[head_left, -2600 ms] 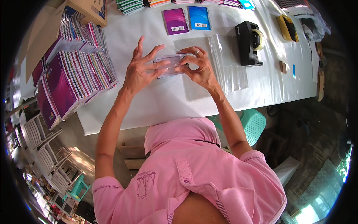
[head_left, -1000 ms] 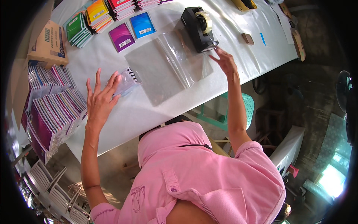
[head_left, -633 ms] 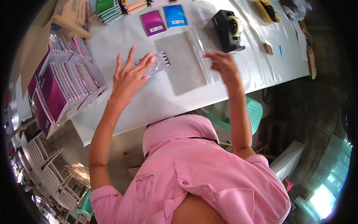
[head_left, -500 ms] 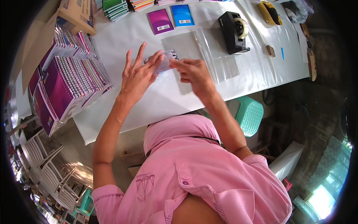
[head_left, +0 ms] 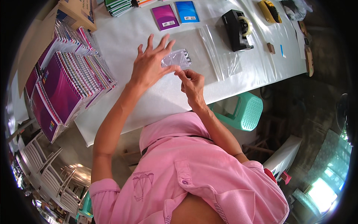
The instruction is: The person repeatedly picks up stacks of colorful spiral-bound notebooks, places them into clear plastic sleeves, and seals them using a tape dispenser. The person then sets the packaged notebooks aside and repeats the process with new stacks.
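Observation:
A small spiral notepad [head_left: 176, 58] in clear plastic wrap lies on the table in front of me, its coil at the right end. Over its left side my left hand [head_left: 148, 66] is raised, fingers spread, with the thumb reaching along the pad's near edge. My right hand [head_left: 194, 85] is closed in a pinch at that near edge, its fingertips meeting the left thumb. Whatever is between the pinching fingers is too small to make out. Clear plastic bags [head_left: 222, 61] lie flat to the right of the hands.
Bundled purple spiral notebooks [head_left: 61, 87] stand at the left by a cardboard box [head_left: 80, 15]. Farther back lie a purple notebook [head_left: 165, 18] and a blue notebook [head_left: 187, 12]. A black tape dispenser [head_left: 233, 31] stands right of them. A green stool [head_left: 250, 112] is beside the table's near edge.
My left hand has lifted and spread off the pad, uncovering more of it. The right hand has moved from the pad's right end down to its near edge, still pinched.

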Demonstrator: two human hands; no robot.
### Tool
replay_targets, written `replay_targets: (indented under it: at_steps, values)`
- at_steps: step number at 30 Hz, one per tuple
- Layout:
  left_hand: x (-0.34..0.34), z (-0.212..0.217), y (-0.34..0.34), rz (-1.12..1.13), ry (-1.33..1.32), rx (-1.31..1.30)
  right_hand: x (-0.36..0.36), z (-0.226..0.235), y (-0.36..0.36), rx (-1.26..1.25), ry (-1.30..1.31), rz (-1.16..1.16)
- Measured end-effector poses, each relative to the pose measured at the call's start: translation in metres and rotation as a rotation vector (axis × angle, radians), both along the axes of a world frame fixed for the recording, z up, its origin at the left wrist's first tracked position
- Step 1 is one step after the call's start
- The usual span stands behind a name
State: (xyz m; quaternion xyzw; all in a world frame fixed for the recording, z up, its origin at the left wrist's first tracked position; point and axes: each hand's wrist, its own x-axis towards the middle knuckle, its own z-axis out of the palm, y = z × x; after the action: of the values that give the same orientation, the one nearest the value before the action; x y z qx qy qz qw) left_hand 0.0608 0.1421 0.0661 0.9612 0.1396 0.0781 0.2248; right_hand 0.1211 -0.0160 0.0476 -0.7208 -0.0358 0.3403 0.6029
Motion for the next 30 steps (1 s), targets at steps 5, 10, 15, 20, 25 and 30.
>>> replay_targets:
  at_steps: [5, 10, 15, 20, 25, 30]
  values:
    - [0.019, 0.0, 0.029, -0.082, 0.236, -0.774, 0.016, -0.051, -0.009, -0.29, -0.469, 0.318]
    - [-0.011, -0.038, 0.012, -0.245, -0.023, -0.861, 0.064, -0.067, -0.043, 0.243, 0.391, 0.303]
    - [-0.043, 0.016, -0.029, -0.206, -0.26, -0.85, 0.094, -0.056, -0.021, 0.24, 0.531, 0.578]
    - [-0.162, 0.159, -0.003, 0.122, -0.587, -0.465, 0.059, 0.054, 0.032, 0.276, 0.35, 0.672]
    - [-0.252, 0.166, 0.085, 1.086, -0.886, -0.29, -0.004, 0.17, 0.105, 0.417, 0.372, 0.675]
    - [-0.336, 0.132, 0.105, 0.913, -1.093, -0.762, -0.109, 0.203, 0.174, 0.715, 0.498, 0.882]
